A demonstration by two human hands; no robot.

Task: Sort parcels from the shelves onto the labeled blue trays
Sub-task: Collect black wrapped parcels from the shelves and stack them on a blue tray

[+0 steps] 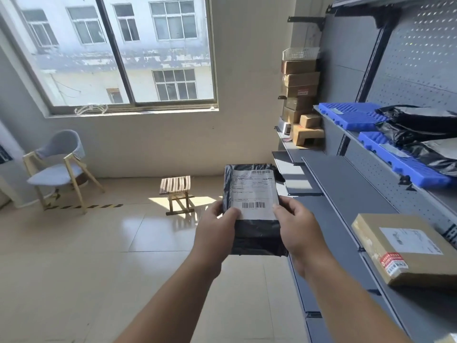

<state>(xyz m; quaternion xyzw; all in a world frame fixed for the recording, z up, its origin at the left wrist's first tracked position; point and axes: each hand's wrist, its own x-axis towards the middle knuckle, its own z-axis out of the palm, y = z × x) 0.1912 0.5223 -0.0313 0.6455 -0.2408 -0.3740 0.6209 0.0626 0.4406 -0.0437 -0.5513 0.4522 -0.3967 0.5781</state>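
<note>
Shelves (346,184): two blue trays (351,115), one held parcel (252,209).

No legible text anywhere. White shipping label (253,193) on black poly mailer (254,233): two barcodes plus printed lines, too small to read. White label (410,240) and red-and-white sticker (393,264) on brown cardboard box (405,251) on lower shelf: characters blurred. Red sticker (303,92) on stacked carton (300,90) at far end: unreadable. Grey tags (335,110) on blue trays (353,116): nothing readable.
</note>
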